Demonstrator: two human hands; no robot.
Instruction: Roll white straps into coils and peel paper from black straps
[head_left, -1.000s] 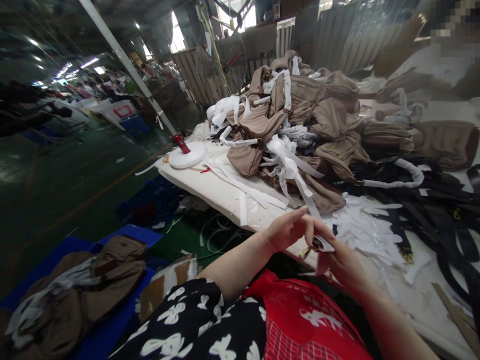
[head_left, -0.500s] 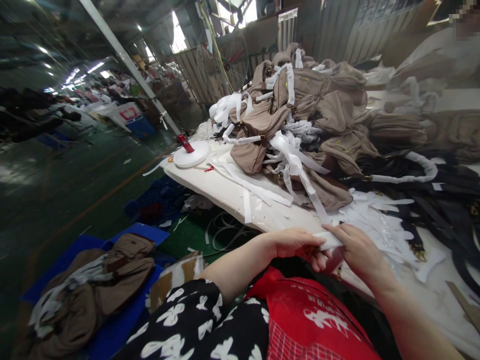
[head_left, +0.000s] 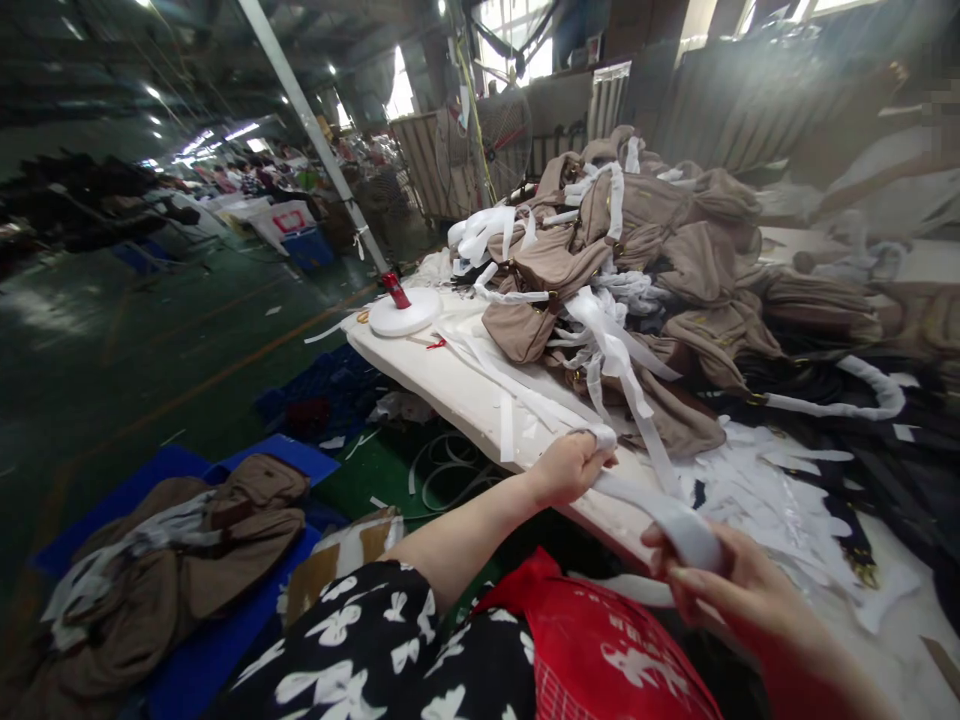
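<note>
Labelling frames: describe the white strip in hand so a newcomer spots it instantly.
Find the white table heaped with brown bags. At its near edge, a white strip runs from the left hand to the right hand. Other white strips lie on the table; this one alone is held in both hands.

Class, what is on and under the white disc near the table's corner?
On the white disc sits a red object. The disc rests on the white tabletop; whatever lies directly beneath is covered.
</note>
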